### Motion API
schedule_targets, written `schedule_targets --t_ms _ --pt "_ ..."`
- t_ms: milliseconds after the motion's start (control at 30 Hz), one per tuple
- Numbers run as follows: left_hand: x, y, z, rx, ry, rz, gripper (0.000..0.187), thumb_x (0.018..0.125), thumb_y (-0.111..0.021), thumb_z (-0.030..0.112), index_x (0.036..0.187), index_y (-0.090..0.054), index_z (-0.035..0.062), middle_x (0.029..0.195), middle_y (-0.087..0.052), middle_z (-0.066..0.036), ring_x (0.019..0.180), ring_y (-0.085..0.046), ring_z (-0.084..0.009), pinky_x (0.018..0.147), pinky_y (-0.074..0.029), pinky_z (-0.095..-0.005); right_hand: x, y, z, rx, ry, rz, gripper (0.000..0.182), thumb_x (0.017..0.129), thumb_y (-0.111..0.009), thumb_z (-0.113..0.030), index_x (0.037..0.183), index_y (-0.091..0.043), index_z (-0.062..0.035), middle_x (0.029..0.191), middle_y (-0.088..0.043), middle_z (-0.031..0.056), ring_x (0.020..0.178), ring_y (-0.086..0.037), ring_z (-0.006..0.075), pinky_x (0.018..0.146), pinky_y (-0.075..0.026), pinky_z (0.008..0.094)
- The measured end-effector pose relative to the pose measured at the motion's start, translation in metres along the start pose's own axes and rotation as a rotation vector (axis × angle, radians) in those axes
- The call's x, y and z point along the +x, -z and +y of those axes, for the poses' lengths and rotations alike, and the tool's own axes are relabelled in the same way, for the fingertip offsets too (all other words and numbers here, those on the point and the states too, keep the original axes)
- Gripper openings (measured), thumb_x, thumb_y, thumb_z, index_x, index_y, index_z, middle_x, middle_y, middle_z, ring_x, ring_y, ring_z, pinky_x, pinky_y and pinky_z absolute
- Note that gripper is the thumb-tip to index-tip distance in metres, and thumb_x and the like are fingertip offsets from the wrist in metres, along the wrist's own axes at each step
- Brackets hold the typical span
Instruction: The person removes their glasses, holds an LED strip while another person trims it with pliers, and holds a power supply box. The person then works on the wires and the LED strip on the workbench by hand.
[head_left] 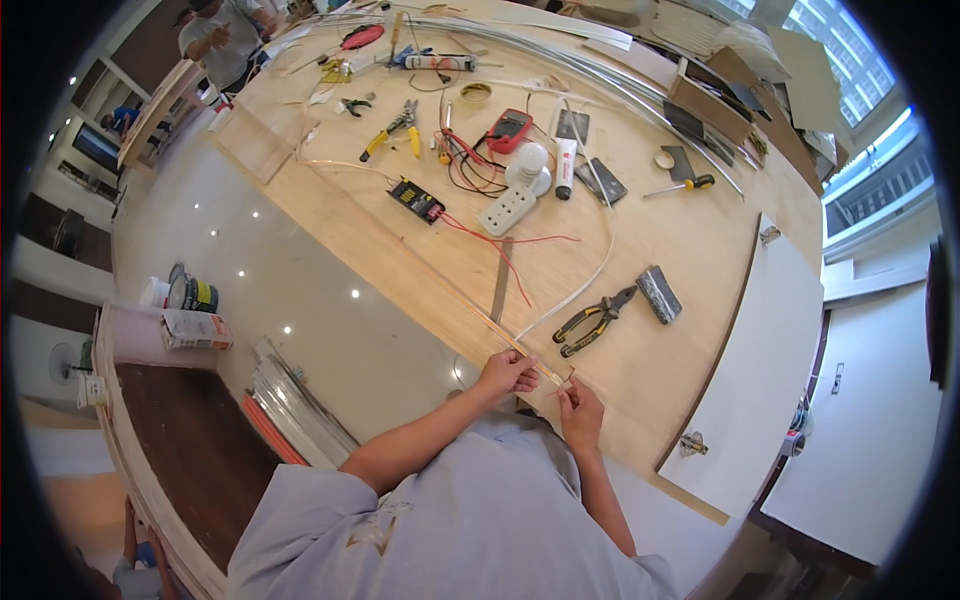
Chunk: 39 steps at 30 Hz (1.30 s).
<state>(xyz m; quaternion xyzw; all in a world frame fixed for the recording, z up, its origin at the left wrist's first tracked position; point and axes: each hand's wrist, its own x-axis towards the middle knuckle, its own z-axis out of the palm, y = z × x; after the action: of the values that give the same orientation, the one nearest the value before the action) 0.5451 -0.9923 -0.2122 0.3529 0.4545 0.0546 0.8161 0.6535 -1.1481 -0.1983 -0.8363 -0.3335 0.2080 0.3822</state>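
At the near edge of the wooden worktable, my left hand [508, 373] is closed in a pinch on a thin, pale LED strip [470, 305]. The strip stretches away to the far left along the table edge. Close beside it, my right hand [580, 408] pinches a fine wire end [566, 380] near the strip's tip; the exact contact is too small to make out. A white cable [590, 278] curves down toward my hands. Just beyond them lie combination pliers [594, 320] with black and yellow handles and a dark rectangular block [658, 294].
Farther up the worktable [640, 400] are a black driver box [416, 200], a white power strip [508, 211], a red multimeter [510, 130], wire strippers [393, 130] and a screwdriver [682, 186]. A white hinged panel [740, 350] lies right. Another person [222, 40] stands far left.
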Motion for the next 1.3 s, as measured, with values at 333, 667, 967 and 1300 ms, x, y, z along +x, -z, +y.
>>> schedule_targets --t_ms 333,667,967,1300 --pt "0.003 0.000 -0.002 0.065 0.003 -0.007 0.029 0.091 -0.060 0.029 0.090 -0.057 0.0004 0.078 -0.065 -0.010 0.063 -0.064 -0.0160 0.057 -0.055 -0.0271 0.005 0.002 -0.009 -0.309 0.208 -0.067 0.031 0.083 -0.063 -0.011 0.112 -0.057 -0.0015 0.086 -0.055 0.0139 0.076 -0.059 0.0298 0.066 -0.048 0.0400" --pt "0.005 0.000 -0.006 0.078 -0.042 0.030 0.033 0.089 -0.063 0.030 0.088 -0.058 -0.0021 0.076 -0.066 -0.012 0.058 -0.065 -0.0167 0.051 -0.054 -0.0262 0.009 0.008 -0.010 -0.435 0.194 -0.172 0.032 0.085 -0.060 -0.015 0.114 -0.056 -0.0012 0.091 -0.056 0.0165 0.082 -0.059 0.0346 0.070 -0.048 0.0436" --pt "-0.012 0.021 0.012 0.262 -0.061 -0.020 0.028 0.090 -0.063 0.028 0.089 -0.063 -0.0006 0.073 -0.066 -0.009 0.061 -0.065 -0.0151 0.052 -0.053 -0.0249 0.037 0.071 -0.036 -0.012 0.033 -0.070 0.017 0.087 -0.063 -0.014 0.093 -0.067 0.0011 0.076 -0.066 0.0105 0.059 -0.057 0.0139 0.056 -0.045 0.0274" --pt "0.000 0.129 0.130 1.017 -0.981 0.457 0.014 0.086 -0.057 0.009 0.095 -0.065 0.0022 0.093 -0.065 -0.012 0.082 -0.063 -0.0271 0.072 -0.052 -0.0335 0.140 -0.007 -0.174 -0.432 0.446 -0.082 0.014 0.084 -0.061 -0.012 0.087 -0.066 0.0011 0.083 -0.066 0.0178 0.072 -0.065 0.0313 0.064 -0.052 0.0400"
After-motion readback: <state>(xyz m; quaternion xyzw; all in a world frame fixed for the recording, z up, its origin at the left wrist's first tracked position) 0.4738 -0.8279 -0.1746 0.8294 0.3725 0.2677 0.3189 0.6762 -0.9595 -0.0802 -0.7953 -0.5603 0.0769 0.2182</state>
